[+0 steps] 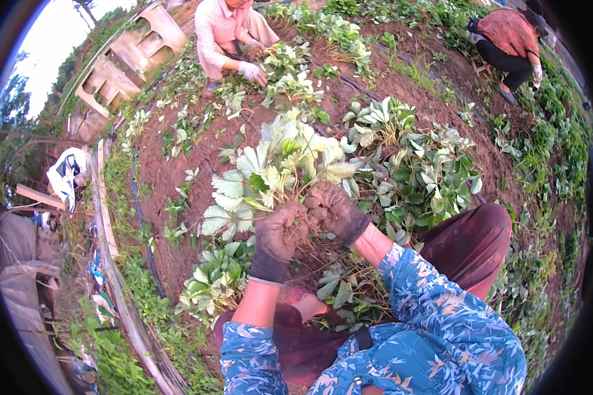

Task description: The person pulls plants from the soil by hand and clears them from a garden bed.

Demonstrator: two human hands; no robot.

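Note:
Both my hands wear soil-stained work gloves. My left hand [275,242] is closed around the root end of a bunch of strawberry plants [281,168]. Its pale-backed, toothed leaves fan out above the fingers. Beside it, my right hand [333,210] has its fingers curled at the stems and roots of the same bunch; the leaves and roots partly hide the fingertips. Thin brown roots [299,229] stick out between the two hands. To the right of my hands lies a large heap of pulled strawberry plants [415,173], and a smaller pile [217,281] sits near my left forearm.
A person in a pink shirt [217,39] squats ahead, handling plants with gloved hands. Another person [509,39] bends at the far right by a small stool [481,66]. Black drip hoses [358,88] cross the soil. Wooden boards [106,207] edge the bed at left.

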